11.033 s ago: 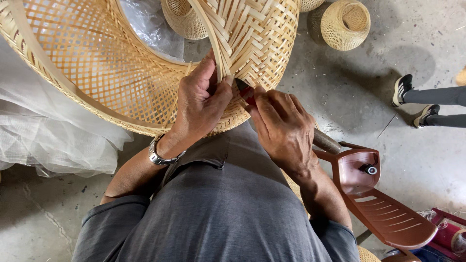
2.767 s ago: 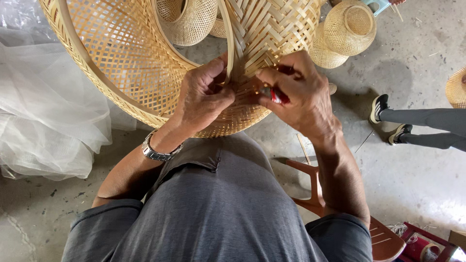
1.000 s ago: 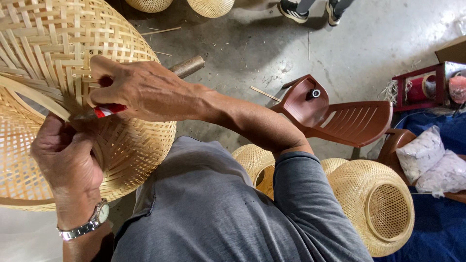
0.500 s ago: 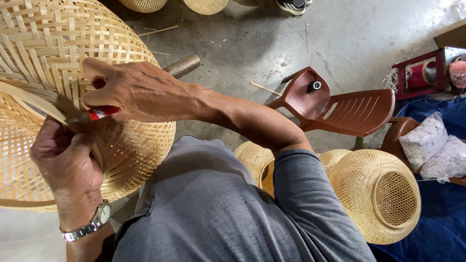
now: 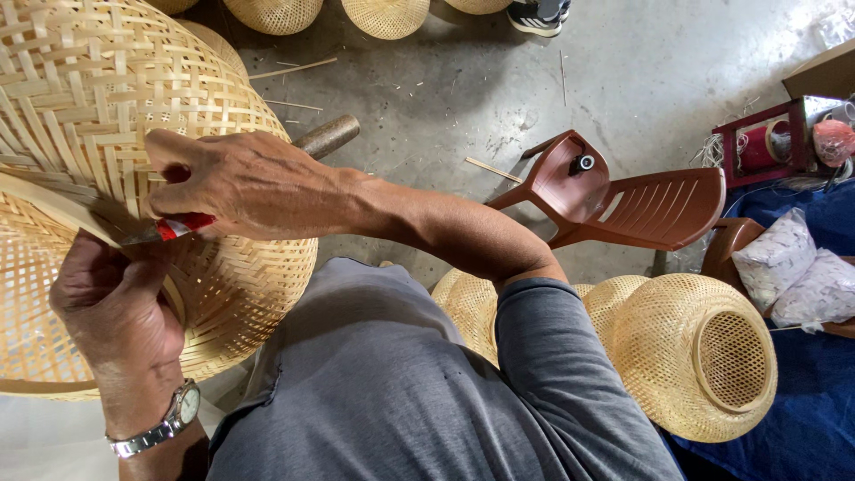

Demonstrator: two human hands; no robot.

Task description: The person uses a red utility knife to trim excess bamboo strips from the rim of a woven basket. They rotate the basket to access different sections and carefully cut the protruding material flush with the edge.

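A large woven bamboo basket (image 5: 98, 98) rests on my lap at the left of the head view. My right hand (image 5: 240, 183) reaches across it and grips a red-handled knife (image 5: 174, 228), its blade lying against a flat bamboo strip (image 5: 49, 203) that runs over the weave. My left hand (image 5: 111, 307), with a metal wristwatch (image 5: 165, 426) on its wrist, holds the basket and the strip from below, the thumb pressed near the blade. A wooden rod (image 5: 328, 135) sticks out from behind the basket.
Several smaller woven bamboo baskets lie right of my lap (image 5: 695, 352) and at the top edge (image 5: 385, 16). A brown plastic chair (image 5: 623, 200) lies tipped on the concrete floor. A small red stand (image 5: 766, 142), blue cloth (image 5: 802, 419) and another person's shoe (image 5: 534, 16) are nearby.
Since 2.8 s ago the view has swung right and the basket has turned in my lap. Over the last second my right hand and knife have barely shifted along the strip.
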